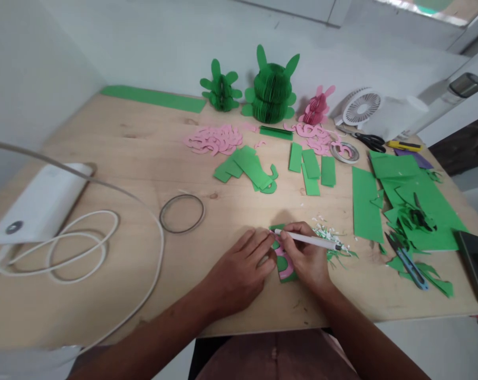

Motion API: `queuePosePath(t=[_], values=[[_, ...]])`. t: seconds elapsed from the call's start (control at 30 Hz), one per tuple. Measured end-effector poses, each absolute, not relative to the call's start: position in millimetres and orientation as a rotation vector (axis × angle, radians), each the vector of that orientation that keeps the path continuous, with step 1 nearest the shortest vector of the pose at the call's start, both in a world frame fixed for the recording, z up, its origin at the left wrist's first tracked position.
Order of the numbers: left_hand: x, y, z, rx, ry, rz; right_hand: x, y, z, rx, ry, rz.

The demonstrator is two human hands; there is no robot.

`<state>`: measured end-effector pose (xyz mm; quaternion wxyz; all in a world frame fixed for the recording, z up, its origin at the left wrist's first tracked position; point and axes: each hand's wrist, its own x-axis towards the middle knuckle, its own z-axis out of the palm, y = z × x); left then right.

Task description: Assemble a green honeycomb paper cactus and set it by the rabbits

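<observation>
My right hand (308,258) grips a slim white pen (314,240), its dark end pointing right and its other end at the top of a pink paper cut-out (287,264). The curvy cut-out lies on a small green paper piece (288,279). My left hand (245,266) holds the two papers down from the left, its fingers bent and close together; the fingertips cover part of them. Beside my right hand is a pile of white and green paper scraps (332,237).
Behind are green strips (311,164), pink cut-outs (215,139), paper honeycomb figures (273,95), and a fan (361,108). To the right lie green sheets (367,206), thread snips (407,262) and a phone (476,264). A white cable (160,248) and power bank (41,203) occupy the left.
</observation>
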<state>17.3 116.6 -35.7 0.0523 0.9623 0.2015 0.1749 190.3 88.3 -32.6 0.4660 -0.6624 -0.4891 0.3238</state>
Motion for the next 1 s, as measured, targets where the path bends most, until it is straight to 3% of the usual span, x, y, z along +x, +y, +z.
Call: queuePosePath(t=[1.0], values=[[16.5, 115.9, -37.1, 2.921, 0.626, 0.496, 192.0, 88.6, -37.3, -1.658, -1.271, 0.757]])
